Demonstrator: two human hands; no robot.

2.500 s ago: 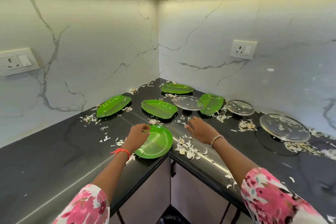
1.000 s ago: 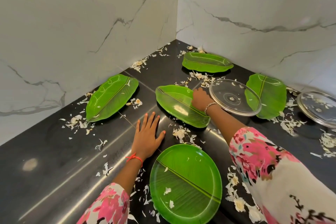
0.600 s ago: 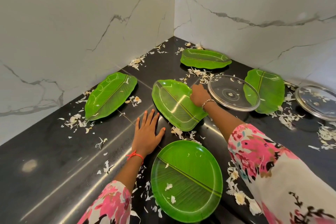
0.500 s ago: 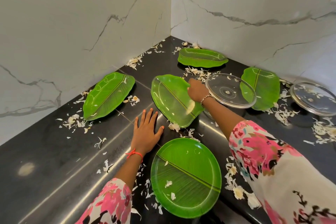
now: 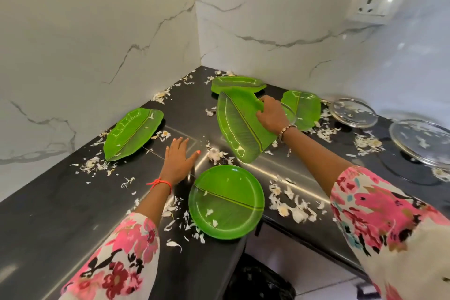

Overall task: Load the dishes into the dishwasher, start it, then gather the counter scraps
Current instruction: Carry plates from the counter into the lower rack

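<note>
My right hand (image 5: 271, 114) grips the far edge of a green leaf-shaped plate (image 5: 238, 129) and holds it tilted steeply above the black corner counter (image 5: 48, 202). My left hand (image 5: 179, 161) rests flat on the counter, fingers spread, holding nothing. A round green plate (image 5: 226, 202) with a few scraps lies at the counter's front edge. Other leaf plates lie at the left (image 5: 132, 133), in the back corner (image 5: 237, 84) and behind my right hand (image 5: 303, 108). White peel scraps (image 5: 289, 204) are strewn over the counter.
Two clear glass lids lie at the right, one smaller (image 5: 353, 112) and one larger (image 5: 421, 141); a third lid is partly hidden behind my right hand. A wall socket (image 5: 376, 2) sits on the marble backsplash. A dark bin (image 5: 258, 282) stands below the counter corner.
My right hand took hold of the middle leaf plate, lifted it off the counter and tilted it up steeply. My left hand stays flat on the counter. The view has pulled back.
</note>
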